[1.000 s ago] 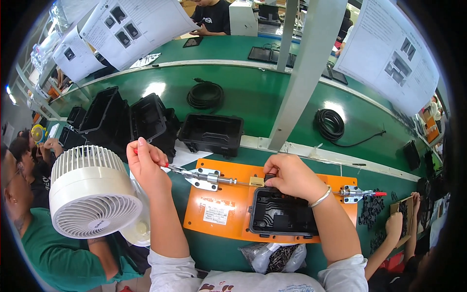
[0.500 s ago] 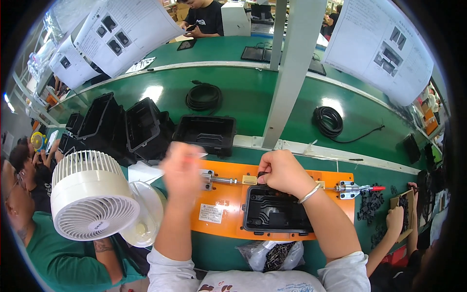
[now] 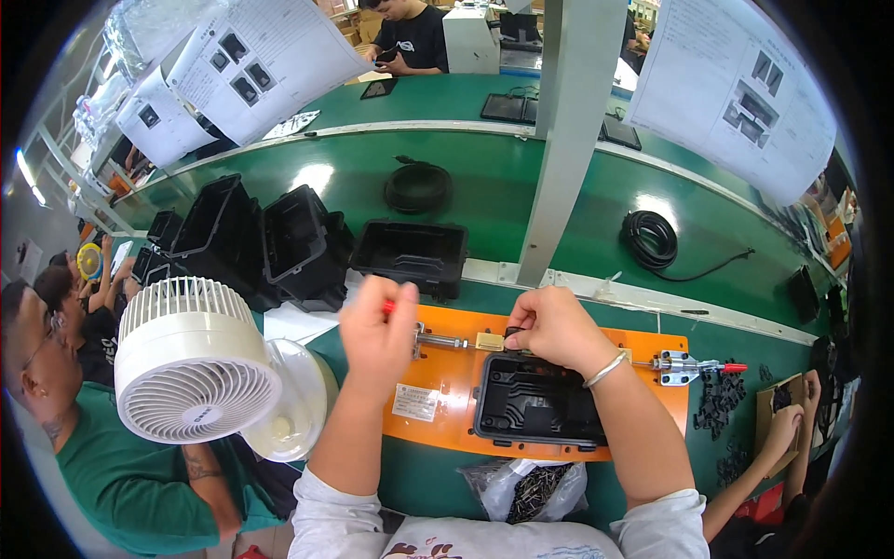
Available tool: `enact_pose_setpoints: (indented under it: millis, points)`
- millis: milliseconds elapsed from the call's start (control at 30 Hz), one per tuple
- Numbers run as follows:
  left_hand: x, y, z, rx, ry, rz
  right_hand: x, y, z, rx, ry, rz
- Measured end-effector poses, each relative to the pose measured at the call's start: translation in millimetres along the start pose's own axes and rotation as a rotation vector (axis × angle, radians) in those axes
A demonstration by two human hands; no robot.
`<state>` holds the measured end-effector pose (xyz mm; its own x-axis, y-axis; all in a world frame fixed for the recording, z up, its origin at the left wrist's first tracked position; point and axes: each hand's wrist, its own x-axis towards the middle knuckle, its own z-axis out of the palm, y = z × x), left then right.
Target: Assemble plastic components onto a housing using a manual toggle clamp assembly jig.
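left hand (image 3: pixel 377 331) hides toggle clamp handle | right hand (image 3: pixel 556 328) covers black housing (image 3: pixel 535 402) top edge

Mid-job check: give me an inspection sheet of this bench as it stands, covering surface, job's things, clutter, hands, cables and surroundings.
Surface: green bench with an orange fixture plate at its near edge.
Job's things: black plastic housing seated in the plate; left toggle clamp beside it, right toggle clamp with a red handle tip.
Clutter: bag of small black parts, loose black clips, stacked black housings, white desk fan.
Hands: left hand closed on the left clamp's red handle; right hand pinching at the housing's top edge.
Cables: two black coils.
Surroundings: hanging instruction sheets; other people at both sides.
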<state>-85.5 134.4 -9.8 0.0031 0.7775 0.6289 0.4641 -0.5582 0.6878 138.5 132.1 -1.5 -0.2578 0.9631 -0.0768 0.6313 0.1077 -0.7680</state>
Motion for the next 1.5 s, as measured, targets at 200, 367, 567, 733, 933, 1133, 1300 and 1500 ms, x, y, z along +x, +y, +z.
enact_pose_setpoints:
  millis: [200,367,567,733,933,1133,1300,1500]
  points:
    - [17,-11,-22,-0.442,0.191,-0.177,2,5,-3,0.025,-0.037,0.049]
    - [25,-18,-36,-0.634,0.328,-0.237,3,5,-3,0.065,-0.055,0.047]
    - [26,-21,-41,-0.701,0.375,-0.287,4,5,-5,0.185,-0.114,0.130]
    - [26,-22,-42,-0.711,0.359,-0.268,3,-1,-4,0.205,-0.086,0.163]
    - [16,-8,-23,-0.379,0.199,-0.255,5,7,0,0.145,-0.052,0.114]
    - [8,5,-3,-0.127,0.016,-0.013,3,4,2,0.122,-0.007,0.114]
    - [1,1,5,-0.064,-0.037,0.021,3,4,3,0.096,-0.005,0.109]
    - [-4,-1,15,0.079,-0.085,0.085,2,3,3,0.051,0.002,0.102]
